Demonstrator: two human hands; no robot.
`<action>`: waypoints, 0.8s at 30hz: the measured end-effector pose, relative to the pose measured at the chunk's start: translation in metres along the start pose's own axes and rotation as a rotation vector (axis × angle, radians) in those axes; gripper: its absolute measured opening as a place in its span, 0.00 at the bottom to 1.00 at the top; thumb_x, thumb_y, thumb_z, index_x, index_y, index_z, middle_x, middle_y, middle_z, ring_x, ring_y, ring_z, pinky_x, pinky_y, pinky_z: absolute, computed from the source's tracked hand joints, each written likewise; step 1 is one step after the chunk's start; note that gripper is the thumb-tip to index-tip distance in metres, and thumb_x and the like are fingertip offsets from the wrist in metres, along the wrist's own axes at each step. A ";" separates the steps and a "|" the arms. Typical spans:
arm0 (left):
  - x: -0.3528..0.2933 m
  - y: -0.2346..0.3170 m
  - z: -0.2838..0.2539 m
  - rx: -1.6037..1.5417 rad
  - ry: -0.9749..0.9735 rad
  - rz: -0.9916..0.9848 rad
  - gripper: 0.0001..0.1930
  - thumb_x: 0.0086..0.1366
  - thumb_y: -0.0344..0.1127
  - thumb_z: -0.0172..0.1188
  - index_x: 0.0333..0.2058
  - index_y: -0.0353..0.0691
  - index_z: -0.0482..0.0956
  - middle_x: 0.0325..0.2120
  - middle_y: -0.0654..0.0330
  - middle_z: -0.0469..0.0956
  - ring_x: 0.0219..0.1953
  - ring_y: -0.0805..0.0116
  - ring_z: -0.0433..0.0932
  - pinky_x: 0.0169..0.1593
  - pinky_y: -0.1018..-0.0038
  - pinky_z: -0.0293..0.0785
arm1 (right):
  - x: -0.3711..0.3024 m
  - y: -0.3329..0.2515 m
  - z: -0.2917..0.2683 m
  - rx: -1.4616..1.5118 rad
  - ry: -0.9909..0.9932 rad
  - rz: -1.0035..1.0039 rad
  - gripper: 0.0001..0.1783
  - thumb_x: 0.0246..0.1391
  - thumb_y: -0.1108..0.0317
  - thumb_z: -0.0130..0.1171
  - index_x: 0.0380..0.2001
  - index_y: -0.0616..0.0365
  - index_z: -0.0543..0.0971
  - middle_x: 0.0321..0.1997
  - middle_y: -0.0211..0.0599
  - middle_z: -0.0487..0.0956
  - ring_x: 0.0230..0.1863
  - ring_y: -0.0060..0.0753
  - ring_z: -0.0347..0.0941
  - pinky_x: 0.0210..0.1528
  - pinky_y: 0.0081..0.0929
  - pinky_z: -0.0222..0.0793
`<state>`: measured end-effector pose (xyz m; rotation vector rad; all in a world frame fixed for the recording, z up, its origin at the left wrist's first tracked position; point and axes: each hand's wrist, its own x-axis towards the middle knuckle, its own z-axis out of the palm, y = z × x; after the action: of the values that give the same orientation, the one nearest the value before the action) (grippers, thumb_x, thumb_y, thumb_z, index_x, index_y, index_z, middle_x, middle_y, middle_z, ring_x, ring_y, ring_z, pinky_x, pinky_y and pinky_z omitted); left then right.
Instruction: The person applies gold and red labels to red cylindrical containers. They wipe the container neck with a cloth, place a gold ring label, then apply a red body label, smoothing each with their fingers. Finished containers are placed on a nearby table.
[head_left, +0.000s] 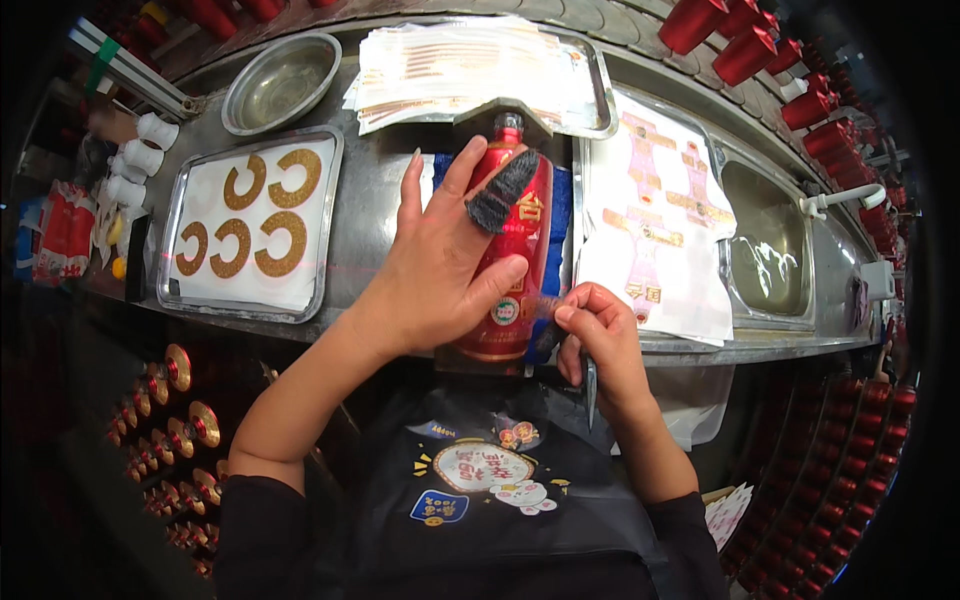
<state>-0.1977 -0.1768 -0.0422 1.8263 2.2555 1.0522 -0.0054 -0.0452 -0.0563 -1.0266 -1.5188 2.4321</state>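
Note:
A red bottle (532,240) with gold characters and a small round label lies on a blue cloth (562,215), its neck pointing away from me. My left hand (440,265) rests across it, fingers spread and thumb against its surface. A dark cloth cover (503,192) wraps one of that hand's fingers. Beside the bottle's lower right side, my right hand (605,335) is closed in a pinch at the edge of a clear film strip (543,308). A slim pointed metal tool (591,390) sticks out below its fingers; its exact kind is unclear.
At left, a metal tray (322,215) bears several gold C-shaped pieces; behind it stands a metal bowl (282,85). Stacked printed sheets (460,70) lie at the back. More decal sheets (655,225) lie right, beside a sink (768,245) of water. Red bottles (690,25) line the surroundings.

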 end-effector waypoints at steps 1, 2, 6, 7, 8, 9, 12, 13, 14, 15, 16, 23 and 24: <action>0.000 -0.004 0.000 -0.047 0.011 0.022 0.36 0.67 0.45 0.58 0.70 0.44 0.58 0.71 0.53 0.58 0.75 0.47 0.47 0.71 0.37 0.32 | 0.001 0.001 -0.002 0.013 -0.007 0.017 0.06 0.62 0.69 0.57 0.33 0.57 0.72 0.21 0.26 0.71 0.08 0.20 0.61 0.14 0.20 0.60; -0.002 -0.007 0.000 -0.116 0.000 -0.011 0.36 0.68 0.45 0.58 0.71 0.43 0.57 0.72 0.52 0.54 0.75 0.48 0.45 0.72 0.41 0.29 | 0.002 0.001 -0.004 0.018 -0.009 0.035 0.06 0.61 0.70 0.58 0.33 0.58 0.72 0.22 0.28 0.72 0.08 0.20 0.62 0.13 0.19 0.59; -0.029 -0.009 -0.012 -0.276 0.021 -0.109 0.38 0.70 0.45 0.56 0.73 0.42 0.50 0.74 0.51 0.49 0.77 0.52 0.42 0.72 0.45 0.26 | -0.001 -0.002 -0.008 -0.165 0.134 -0.206 0.10 0.59 0.73 0.62 0.43 0.61 0.75 0.27 0.30 0.76 0.15 0.14 0.65 0.17 0.13 0.59; -0.039 -0.008 -0.014 -0.339 0.021 -0.122 0.39 0.71 0.45 0.56 0.73 0.42 0.47 0.75 0.50 0.48 0.77 0.53 0.41 0.73 0.47 0.26 | -0.002 -0.005 -0.008 -0.289 0.184 -0.227 0.17 0.58 0.74 0.63 0.50 0.61 0.75 0.32 0.31 0.77 0.19 0.13 0.65 0.20 0.11 0.59; -0.045 -0.007 -0.013 -0.404 0.019 -0.138 0.40 0.71 0.45 0.55 0.74 0.42 0.45 0.75 0.50 0.47 0.77 0.54 0.41 0.73 0.49 0.26 | -0.003 -0.009 -0.007 -0.547 0.276 -0.275 0.24 0.57 0.75 0.64 0.58 0.60 0.74 0.37 0.32 0.78 0.23 0.12 0.65 0.23 0.10 0.58; -0.050 -0.007 -0.009 -0.434 0.019 -0.135 0.40 0.72 0.44 0.54 0.74 0.42 0.43 0.75 0.49 0.46 0.77 0.55 0.40 0.74 0.51 0.26 | -0.003 -0.013 -0.007 -0.654 0.228 -0.428 0.31 0.55 0.71 0.66 0.63 0.55 0.71 0.38 0.34 0.77 0.27 0.15 0.66 0.26 0.14 0.61; -0.059 -0.006 0.009 -0.540 -0.004 -0.135 0.41 0.75 0.42 0.51 0.74 0.41 0.34 0.76 0.49 0.38 0.78 0.56 0.36 0.75 0.57 0.27 | 0.002 -0.022 -0.002 -0.975 0.057 -0.596 0.42 0.53 0.59 0.70 0.70 0.41 0.67 0.37 0.40 0.72 0.35 0.27 0.68 0.34 0.24 0.67; -0.060 -0.007 0.015 -0.668 0.021 -0.184 0.41 0.75 0.43 0.50 0.74 0.41 0.33 0.76 0.50 0.36 0.78 0.57 0.35 0.75 0.57 0.28 | 0.006 -0.024 0.000 -1.027 0.010 -0.605 0.42 0.53 0.55 0.70 0.70 0.37 0.67 0.37 0.42 0.70 0.35 0.31 0.68 0.36 0.27 0.68; -0.060 -0.008 0.020 -0.793 0.049 -0.230 0.42 0.76 0.43 0.50 0.74 0.41 0.32 0.76 0.51 0.33 0.77 0.58 0.33 0.75 0.57 0.29 | 0.009 -0.024 0.003 -1.079 -0.037 -0.619 0.42 0.53 0.52 0.70 0.70 0.33 0.67 0.36 0.43 0.69 0.35 0.35 0.68 0.37 0.30 0.69; -0.059 -0.009 0.024 -0.916 0.072 -0.284 0.42 0.76 0.44 0.50 0.74 0.41 0.31 0.76 0.52 0.31 0.77 0.58 0.32 0.75 0.58 0.30 | 0.012 -0.023 0.005 -1.067 -0.052 -0.632 0.41 0.53 0.50 0.69 0.70 0.31 0.67 0.36 0.44 0.68 0.35 0.38 0.68 0.38 0.32 0.70; -0.061 -0.010 0.025 -0.904 0.017 -0.303 0.44 0.76 0.48 0.49 0.74 0.42 0.28 0.76 0.54 0.26 0.77 0.60 0.30 0.75 0.61 0.32 | 0.014 -0.022 0.007 -1.055 -0.068 -0.645 0.41 0.53 0.47 0.68 0.70 0.28 0.67 0.37 0.44 0.67 0.35 0.40 0.68 0.40 0.34 0.70; -0.060 -0.030 0.026 -0.761 -0.055 -0.322 0.48 0.73 0.56 0.51 0.74 0.42 0.28 0.76 0.55 0.26 0.77 0.60 0.31 0.75 0.63 0.37 | 0.017 -0.011 0.011 -1.030 -0.054 -0.608 0.42 0.52 0.47 0.69 0.70 0.26 0.66 0.40 0.48 0.66 0.37 0.48 0.72 0.44 0.38 0.72; -0.061 -0.032 0.025 -0.723 -0.056 -0.334 0.48 0.73 0.57 0.52 0.74 0.42 0.29 0.76 0.53 0.29 0.77 0.57 0.33 0.75 0.61 0.36 | 0.015 -0.011 0.012 -1.028 -0.053 -0.610 0.42 0.52 0.47 0.69 0.70 0.26 0.65 0.40 0.49 0.67 0.37 0.49 0.72 0.43 0.38 0.73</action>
<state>-0.1955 -0.2210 -0.1004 1.1251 1.7137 1.4548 -0.0269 -0.0427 -0.0517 -0.4109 -2.6574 1.2238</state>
